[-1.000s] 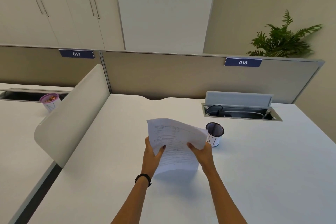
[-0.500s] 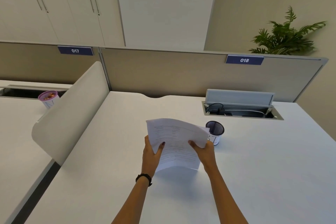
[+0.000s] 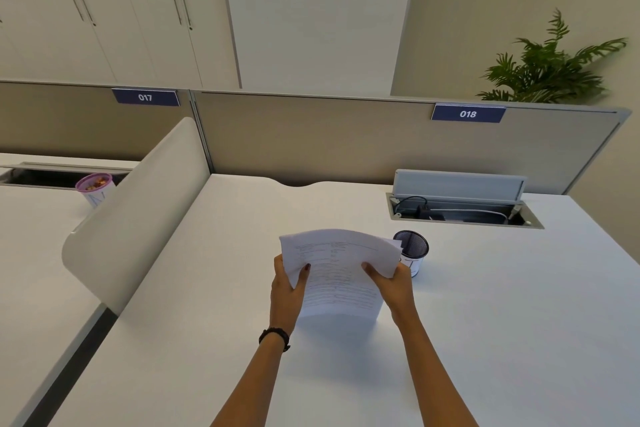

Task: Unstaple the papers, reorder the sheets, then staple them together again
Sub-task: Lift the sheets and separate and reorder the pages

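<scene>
A stack of printed white papers [image 3: 337,270] stands on its lower edge on the white desk [image 3: 502,322], its top curling toward me. My left hand [image 3: 287,291] grips the stack's left edge, thumb on the front sheet. My right hand [image 3: 393,288] grips the right edge the same way. Whether a staple holds the sheets cannot be seen. No stapler or staple remover is in view.
A black mesh pen cup [image 3: 412,255] stands just right of the papers, close behind my right hand. An open cable tray [image 3: 464,213] with cords sits at the back right. A curved white divider [image 3: 138,215] bounds the desk's left side; a purple cup [image 3: 95,189] stands beyond it.
Both hands keep hold of the papers in about the same spot; the top edge curls over a little more. The camera has shifted slightly.
</scene>
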Tool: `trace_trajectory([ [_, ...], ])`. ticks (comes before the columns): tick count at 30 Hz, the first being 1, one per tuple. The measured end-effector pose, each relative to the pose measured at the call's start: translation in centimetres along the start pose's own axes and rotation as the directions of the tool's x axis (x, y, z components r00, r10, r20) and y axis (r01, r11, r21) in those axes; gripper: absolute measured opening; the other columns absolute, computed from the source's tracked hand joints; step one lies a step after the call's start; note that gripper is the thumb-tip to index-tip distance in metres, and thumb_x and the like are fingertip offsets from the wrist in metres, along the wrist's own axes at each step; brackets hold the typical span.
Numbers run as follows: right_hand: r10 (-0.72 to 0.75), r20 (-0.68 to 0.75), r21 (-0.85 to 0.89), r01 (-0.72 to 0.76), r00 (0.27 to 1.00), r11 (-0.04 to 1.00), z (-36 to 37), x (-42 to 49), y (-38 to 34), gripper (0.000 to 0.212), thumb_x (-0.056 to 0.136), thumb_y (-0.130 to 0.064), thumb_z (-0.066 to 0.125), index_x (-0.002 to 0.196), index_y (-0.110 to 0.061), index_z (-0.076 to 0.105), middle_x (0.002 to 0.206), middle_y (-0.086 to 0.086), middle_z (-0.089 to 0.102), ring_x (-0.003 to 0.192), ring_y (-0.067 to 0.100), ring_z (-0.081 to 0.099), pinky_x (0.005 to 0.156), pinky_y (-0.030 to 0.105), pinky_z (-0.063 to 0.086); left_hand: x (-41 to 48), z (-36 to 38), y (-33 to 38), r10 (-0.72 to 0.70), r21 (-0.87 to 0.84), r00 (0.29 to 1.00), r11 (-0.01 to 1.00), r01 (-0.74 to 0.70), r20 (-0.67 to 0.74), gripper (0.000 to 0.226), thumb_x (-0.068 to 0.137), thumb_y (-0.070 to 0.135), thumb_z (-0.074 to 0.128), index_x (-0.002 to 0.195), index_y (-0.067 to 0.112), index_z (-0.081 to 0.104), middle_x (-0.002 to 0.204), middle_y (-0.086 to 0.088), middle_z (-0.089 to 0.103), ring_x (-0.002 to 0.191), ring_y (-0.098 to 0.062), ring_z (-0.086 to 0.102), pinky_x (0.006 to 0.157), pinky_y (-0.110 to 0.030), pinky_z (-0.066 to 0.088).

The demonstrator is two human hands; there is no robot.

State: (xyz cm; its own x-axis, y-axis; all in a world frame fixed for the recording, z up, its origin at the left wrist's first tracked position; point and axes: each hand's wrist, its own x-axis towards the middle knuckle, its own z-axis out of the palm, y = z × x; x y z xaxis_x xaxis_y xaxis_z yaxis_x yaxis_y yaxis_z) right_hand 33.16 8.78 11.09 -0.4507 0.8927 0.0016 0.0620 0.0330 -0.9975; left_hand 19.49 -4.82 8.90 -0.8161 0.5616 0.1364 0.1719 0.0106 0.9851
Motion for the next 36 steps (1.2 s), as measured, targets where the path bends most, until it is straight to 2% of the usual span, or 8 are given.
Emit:
trace_trajectory([
  [4,0.005,0.010,-0.005,-0.005,1.000,1.000,0.1,0.2,0.0,0.023,0.076,-0.011,0.072,0.095,-0.015,0.060,0.095,0.008,0.064,0.077,0.018,0.061,0.064,0.026,0.052,0.2,0.3,0.4,0.010,-0.010,1.000,1.000,-0.010,-0.023,0.031,0.091,0.022,0.055,0.114,0.027,0.035,0.103,0.018,0.055,0.094,0.001,0.056,0.066,-0.006,0.048],
  [7,0.021,0.012,0.003,-0.021,1.000,1.000,-0.1,0.5,0.3,0.030,0.075,-0.012,0.074,0.102,-0.010,0.062,0.099,0.010,0.066,0.085,0.027,0.061,0.072,0.035,0.053,0.3,0.3,0.5,0.015,-0.039,0.999,0.999,-0.017,-0.041,0.028,0.091,0.024,0.053,0.114,0.026,0.036,0.103,0.016,0.056,0.094,-0.001,0.057,0.066,-0.009,0.050],
  [13,-0.009,0.019,-0.012,0.009,1.000,1.000,-0.2,0.9,0.2,0.026,0.075,-0.012,0.073,0.099,-0.014,0.063,0.096,0.009,0.066,0.083,0.028,0.061,0.072,0.038,0.053,1.0,0.4,1.5,0.002,-0.109,0.985,0.994,-0.021,-0.172,0.016,0.093,0.031,0.049,0.105,0.022,0.046,0.096,-0.002,0.063,0.086,-0.019,0.062,0.067,-0.027,0.053],
  [18,-0.030,0.035,-0.019,0.031,0.999,0.999,0.0,1.0,0.1,0.021,0.077,-0.013,0.072,0.096,-0.015,0.063,0.094,0.010,0.067,0.083,0.030,0.062,0.069,0.037,0.053,1.7,0.2,3.4,-0.075,-0.266,0.933,0.964,-0.023,-0.352,0.009,0.090,0.020,0.057,0.090,0.011,0.060,0.084,-0.003,0.066,0.074,-0.016,0.062,0.060,-0.016,0.052],
  [22,-0.035,0.042,-0.021,0.036,0.998,0.999,0.0,0.9,0.1,0.019,0.077,-0.013,0.071,0.093,-0.020,0.063,0.094,0.010,0.067,0.082,0.030,0.062,0.070,0.038,0.054,2.2,0.3,4.2,-0.105,-0.321,0.930,0.947,-0.014,-0.351,0.016,0.089,0.020,0.060,0.090,0.005,0.063,0.080,-0.003,0.067,0.066,-0.009,0.063,0.056,-0.015,0.052],
  [27,-0.046,0.039,-0.023,0.047,0.998,0.999,-0.2,0.8,-0.3,0.020,0.078,-0.015,0.071,0.086,-0.030,0.062,0.092,0.010,0.068,0.081,0.030,0.063,0.068,0.037,0.054,2.6,0.2,4.2,-0.110,-0.325,0.937,0.946,-0.004,-0.333,0.017,0.089,0.024,0.059,0.090,0.007,0.063,0.082,-0.006,0.068,0.070,-0.018,0.063,0.061,-0.024,0.054],
  [32,-0.052,0.054,-0.015,0.053,0.997,0.998,-0.3,1.0,-0.6,0.016,0.079,-0.015,0.070,0.093,-0.021,0.063,0.092,0.009,0.067,0.080,0.027,0.062,0.067,0.032,0.053,3.0,0.0,4.4,-0.119,-0.319,0.941,0.948,0.012,-0.318,0.018,0.089,0.022,0.060,0.094,0.006,0.064,0.087,-0.007,0.067,0.075,-0.019,0.062,0.065,-0.026,0.053],
  [36,-0.053,0.051,0.018,0.052,0.997,0.998,-0.5,1.1,-0.8,0.018,0.078,-0.015,0.071,0.094,-0.018,0.064,0.090,0.004,0.068,0.078,0.024,0.064,0.061,0.025,0.053,3.2,-0.2,4.7,-0.141,-0.346,0.939,0.938,0.025,-0.314,0.017,0.088,0.018,0.060,0.098,0.005,0.065,0.087,-0.005,0.067,0.072,-0.014,0.062,0.059,-0.016,0.054],
])
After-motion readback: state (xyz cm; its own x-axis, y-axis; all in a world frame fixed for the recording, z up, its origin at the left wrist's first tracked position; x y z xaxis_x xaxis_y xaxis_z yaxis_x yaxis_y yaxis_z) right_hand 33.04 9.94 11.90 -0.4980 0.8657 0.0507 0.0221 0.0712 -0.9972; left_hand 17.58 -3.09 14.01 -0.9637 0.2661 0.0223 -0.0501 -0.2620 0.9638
